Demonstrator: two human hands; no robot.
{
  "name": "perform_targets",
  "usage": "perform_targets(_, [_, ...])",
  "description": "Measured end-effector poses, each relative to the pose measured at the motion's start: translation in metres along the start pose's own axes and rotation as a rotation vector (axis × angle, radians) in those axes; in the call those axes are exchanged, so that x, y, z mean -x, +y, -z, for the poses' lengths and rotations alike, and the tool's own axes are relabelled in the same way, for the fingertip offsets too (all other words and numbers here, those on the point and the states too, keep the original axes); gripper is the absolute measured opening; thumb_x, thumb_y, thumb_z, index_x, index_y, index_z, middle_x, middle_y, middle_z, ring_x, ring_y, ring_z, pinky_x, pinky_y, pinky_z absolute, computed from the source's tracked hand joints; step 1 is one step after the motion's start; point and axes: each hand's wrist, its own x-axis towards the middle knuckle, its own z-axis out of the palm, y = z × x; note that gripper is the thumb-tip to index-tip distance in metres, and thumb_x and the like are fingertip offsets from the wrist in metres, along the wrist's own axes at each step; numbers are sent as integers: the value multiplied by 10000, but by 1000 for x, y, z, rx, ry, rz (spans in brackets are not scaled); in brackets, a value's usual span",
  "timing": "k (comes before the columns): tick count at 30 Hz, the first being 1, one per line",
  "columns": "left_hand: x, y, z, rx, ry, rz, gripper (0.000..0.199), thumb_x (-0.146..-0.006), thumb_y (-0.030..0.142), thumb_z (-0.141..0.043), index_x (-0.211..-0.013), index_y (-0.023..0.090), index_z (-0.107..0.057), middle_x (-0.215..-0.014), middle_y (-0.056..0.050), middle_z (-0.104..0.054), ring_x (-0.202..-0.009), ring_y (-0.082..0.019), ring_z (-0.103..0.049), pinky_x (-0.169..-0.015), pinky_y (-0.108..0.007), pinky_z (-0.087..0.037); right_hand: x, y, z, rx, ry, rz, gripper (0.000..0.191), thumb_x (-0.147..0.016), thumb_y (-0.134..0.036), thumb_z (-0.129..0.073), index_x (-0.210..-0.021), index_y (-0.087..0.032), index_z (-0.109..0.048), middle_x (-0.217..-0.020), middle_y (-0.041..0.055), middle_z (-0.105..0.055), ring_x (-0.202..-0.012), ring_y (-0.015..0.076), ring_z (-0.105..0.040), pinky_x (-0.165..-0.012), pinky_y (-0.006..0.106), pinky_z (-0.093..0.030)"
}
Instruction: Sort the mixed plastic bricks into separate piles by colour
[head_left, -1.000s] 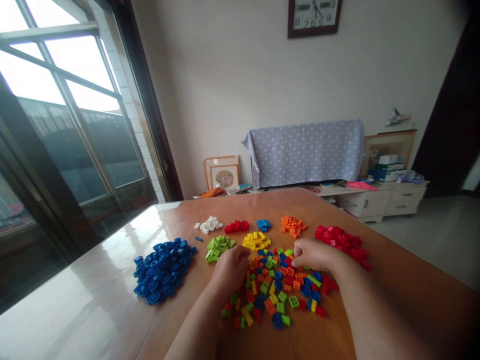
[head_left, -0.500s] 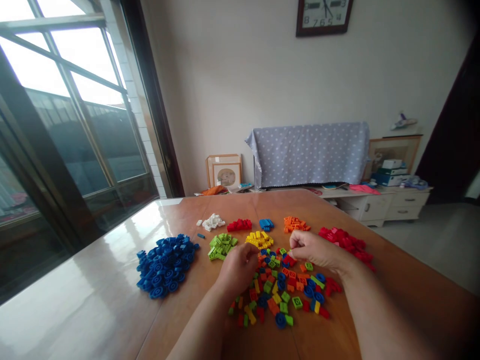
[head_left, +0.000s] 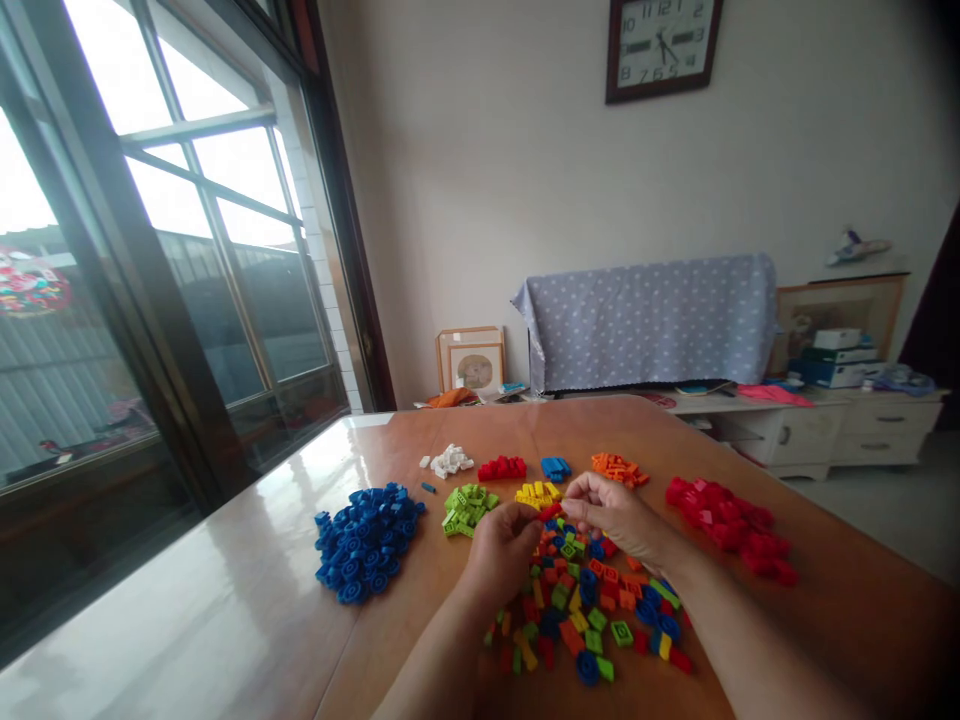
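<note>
Mixed bricks (head_left: 598, 620) near, red brick (head_left: 551, 512) beyond

The left hand (head_left: 504, 548), nearly closed, pinches the red brick; the right hand (head_left: 611, 512), loosely curled, is at its far end, grip unclear. Handling it seems the step; light fingertips seem called for.

A dark-framed clock (head_left: 664, 50) hangs on the pale wall (head_left: 480, 170), higher than a dotted grey-blue cloth (head_left: 652, 325). Stacked boxes (head_left: 836, 368) sit on a white cabinet (head_left: 810, 440); a window (head_left: 247, 165) stands at left.

Left hand (head_left: 502, 550) and right hand (head_left: 613, 515) are bare — forearms (head_left: 442, 645) too, tapering wristward.
</note>
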Motion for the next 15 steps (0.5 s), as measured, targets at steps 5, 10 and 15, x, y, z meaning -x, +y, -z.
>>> perform_targets(5, [-10, 16, 22, -31, 246, 89, 247, -790, 346, -600, -873, 140, -709, -613, 24, -542, -539, -88, -438, -504, -198, -318, -12, 22, 7, 312, 225, 131, 321, -851, -518, -573, -785, -204, -586, -706, -12, -609, -665, 150, -545, -615, 257, -414])
perform_targets(10, [-29, 33, 52, -11, 341, 163, 323, -748, 388, -647, -928, 129, -718, -641, 12, -579, -536, -95, -475, -518, -208, -356, -12, 25, 10, 434, 270, 165, 312, -891, -497, -511, -776, -219, -596, -690, -14, -623, -655, 163, -566, -622, 264, -405])
perform_targets(15, [-59, 18, 70, -284, 334, 181, 312, -742, 429, -688, -885, 155, -722, -638, -9, -621, -577, -132, -545, -555, -230, -375, -10, 21, 13, 472, 293, 168, 303, -904, -479, -491, -784, -222, -598, -701, -5, -636, -673, 172, -589, -645, 269, -410])
